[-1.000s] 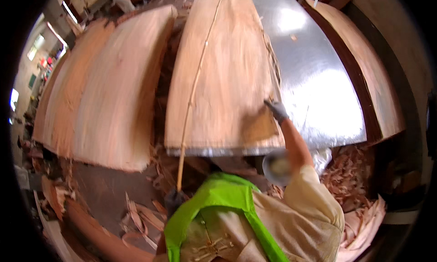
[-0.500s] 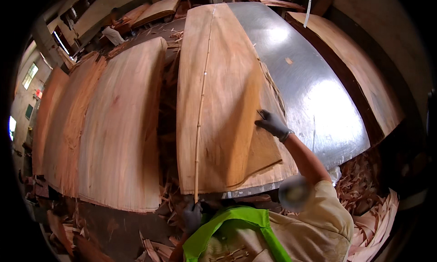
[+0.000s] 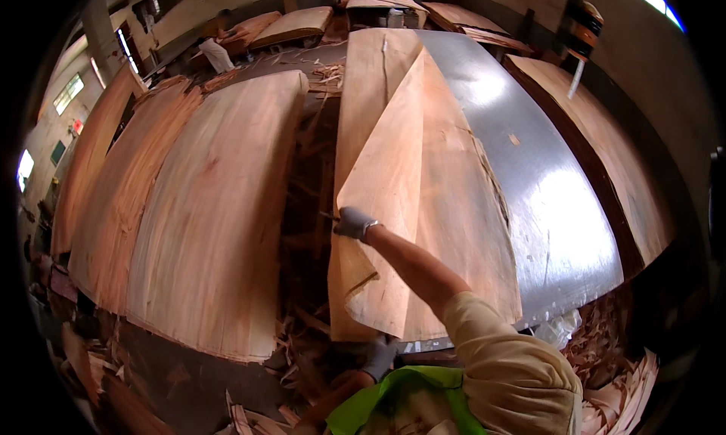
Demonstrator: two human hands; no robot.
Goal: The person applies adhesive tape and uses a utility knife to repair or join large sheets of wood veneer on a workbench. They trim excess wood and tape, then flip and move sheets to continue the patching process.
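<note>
A thin veneer sheet [image 3: 423, 201] lies lifted and folded over on the stack on the metal table [image 3: 552, 201]. My right hand [image 3: 354, 223], in a grey glove, reaches across and grips the sheet's raised edge at the left side of the stack. In a matching glove, my left hand [image 3: 380, 357] is down at the sheet's near edge by my chest; whether it grips the sheet is unclear. A longer veneer sheet [image 3: 370, 80] lies flat underneath.
Wide stacks of veneer [image 3: 212, 216] lie to the left, with more stacks [image 3: 295, 27] at the back and a stack [image 3: 597, 133] to the right. Veneer scraps [image 3: 612, 367] litter the floor. A person [image 3: 215, 53] bends at the far left.
My right hand has moved from the sheet's right edge across to the left, drawing that edge up and over. The sheet now stands folded instead of flat.
</note>
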